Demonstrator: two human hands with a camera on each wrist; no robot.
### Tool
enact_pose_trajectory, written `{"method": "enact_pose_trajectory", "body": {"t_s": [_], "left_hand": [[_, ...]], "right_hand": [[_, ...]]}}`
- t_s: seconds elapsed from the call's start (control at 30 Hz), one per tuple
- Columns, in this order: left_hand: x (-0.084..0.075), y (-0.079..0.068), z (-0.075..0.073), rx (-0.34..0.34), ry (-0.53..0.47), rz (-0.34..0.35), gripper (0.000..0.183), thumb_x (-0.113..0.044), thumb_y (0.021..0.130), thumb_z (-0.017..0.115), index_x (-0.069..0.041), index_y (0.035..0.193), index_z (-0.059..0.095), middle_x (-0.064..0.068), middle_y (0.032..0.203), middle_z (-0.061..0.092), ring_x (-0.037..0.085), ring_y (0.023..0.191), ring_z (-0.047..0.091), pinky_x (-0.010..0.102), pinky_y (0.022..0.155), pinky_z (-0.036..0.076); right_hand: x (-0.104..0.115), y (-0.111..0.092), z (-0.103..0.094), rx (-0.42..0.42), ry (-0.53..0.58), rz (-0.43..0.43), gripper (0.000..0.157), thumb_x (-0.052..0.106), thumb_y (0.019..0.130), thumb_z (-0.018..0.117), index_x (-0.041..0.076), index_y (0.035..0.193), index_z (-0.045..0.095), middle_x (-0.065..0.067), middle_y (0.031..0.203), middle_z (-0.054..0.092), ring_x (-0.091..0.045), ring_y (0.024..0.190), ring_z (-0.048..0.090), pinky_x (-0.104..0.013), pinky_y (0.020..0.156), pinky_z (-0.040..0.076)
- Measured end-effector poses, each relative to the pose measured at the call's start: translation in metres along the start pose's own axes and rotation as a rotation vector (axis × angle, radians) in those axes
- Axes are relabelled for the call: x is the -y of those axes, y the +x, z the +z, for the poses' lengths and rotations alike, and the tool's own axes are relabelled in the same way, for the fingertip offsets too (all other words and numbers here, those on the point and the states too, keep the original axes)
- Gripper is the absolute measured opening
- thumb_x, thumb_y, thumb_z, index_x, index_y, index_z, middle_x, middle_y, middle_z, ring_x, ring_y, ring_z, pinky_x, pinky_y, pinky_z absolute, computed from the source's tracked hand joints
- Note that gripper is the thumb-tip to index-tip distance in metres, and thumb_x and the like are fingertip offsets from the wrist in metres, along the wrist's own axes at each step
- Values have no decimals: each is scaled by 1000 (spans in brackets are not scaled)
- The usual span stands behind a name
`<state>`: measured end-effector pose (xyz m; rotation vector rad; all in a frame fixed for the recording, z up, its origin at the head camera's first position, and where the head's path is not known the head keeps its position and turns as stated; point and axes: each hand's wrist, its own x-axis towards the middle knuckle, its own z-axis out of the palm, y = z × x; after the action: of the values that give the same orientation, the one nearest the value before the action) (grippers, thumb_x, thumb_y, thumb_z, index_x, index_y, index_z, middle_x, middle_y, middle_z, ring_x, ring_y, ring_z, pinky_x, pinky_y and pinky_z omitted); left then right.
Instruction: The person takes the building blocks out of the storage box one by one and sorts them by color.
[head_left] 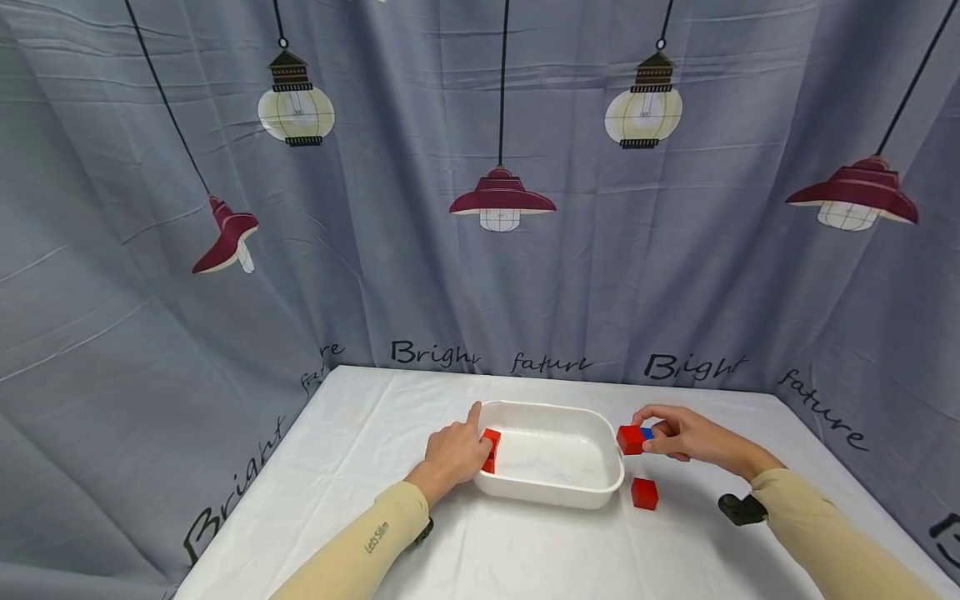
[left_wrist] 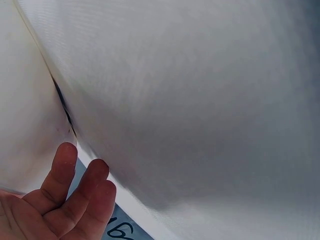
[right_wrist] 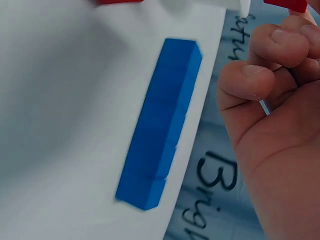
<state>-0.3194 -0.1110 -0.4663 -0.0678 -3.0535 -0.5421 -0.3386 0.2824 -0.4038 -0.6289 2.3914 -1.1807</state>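
A white plastic tub (head_left: 543, 496) stands on the table. At its left end, my left hand (head_left: 456, 450) grips the wall, thumb inside the rim and fingers along the outside. Red blocks (head_left: 490, 462) lie inside the tub by that thumb, partly covered by it. My right hand (head_left: 678, 433) pinches a red cube (head_left: 628, 440) between thumb and fingertips, just beside the tub's right end. On the table below it sits another red cube (head_left: 644, 493). In the right wrist view, several blue blocks (right_wrist: 157, 125) form a straight row; the head view shows only a bit of blue behind the hand.
A white cloth covers the table (head_left: 525, 558). Behind it hangs a grey-blue curtain (head_left: 420, 275) printed with lamps and lettering. Near the right wrist is a black device (head_left: 742, 509).
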Motion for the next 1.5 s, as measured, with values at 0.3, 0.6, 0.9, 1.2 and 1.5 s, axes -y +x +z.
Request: {"method": "enact_pose_trajectory", "body": {"t_s": [0.3, 0.6, 0.9, 1.2, 1.5], "left_hand": [[0, 0, 0, 4, -11, 1, 70, -35, 96, 52, -13, 158, 30, 8, 83, 67, 21, 70, 58, 42, 73, 51], [1, 0, -1, -1, -1, 5, 70, -36, 96, 52, -14, 158, 31, 11, 95, 71, 23, 78, 63, 43, 76, 51], [1, -1, -1, -1, -22, 9, 69, -35, 96, 53, -14, 158, 31, 12, 94, 71, 23, 78, 63, 44, 77, 51], [1, -1, 0, -3, -22, 13, 69, -35, 96, 52, -14, 158, 30, 10, 89, 70, 22, 74, 61, 43, 74, 51], [1, -1, 0, 1, -18, 9, 69, -36, 96, 52, -14, 158, 30, 9, 88, 69, 21, 74, 60, 42, 75, 51]], "right_hand": [[-24, -25, -3, -71, 20, 58, 44, 23, 95, 69, 3, 129, 52, -3, 72, 46, -15, 59, 48, -29, 58, 44], [-44, -41, 2, -116, 44, 125, 49, 25, 93, 72, 1, 130, 52, -4, 74, 47, -17, 61, 49, -30, 58, 44], [-65, -46, 10, -109, 52, 134, 47, 24, 93, 71, 2, 130, 53, -3, 73, 48, -14, 58, 46, -29, 56, 42], [-79, -48, 19, -108, 27, 159, 45, 23, 93, 70, 2, 130, 54, -4, 74, 49, -17, 63, 47, -27, 56, 41], [-79, -45, 24, -83, -64, 127, 40, 23, 89, 75, 5, 122, 60, -4, 73, 48, -15, 61, 47, -23, 54, 38]]}}
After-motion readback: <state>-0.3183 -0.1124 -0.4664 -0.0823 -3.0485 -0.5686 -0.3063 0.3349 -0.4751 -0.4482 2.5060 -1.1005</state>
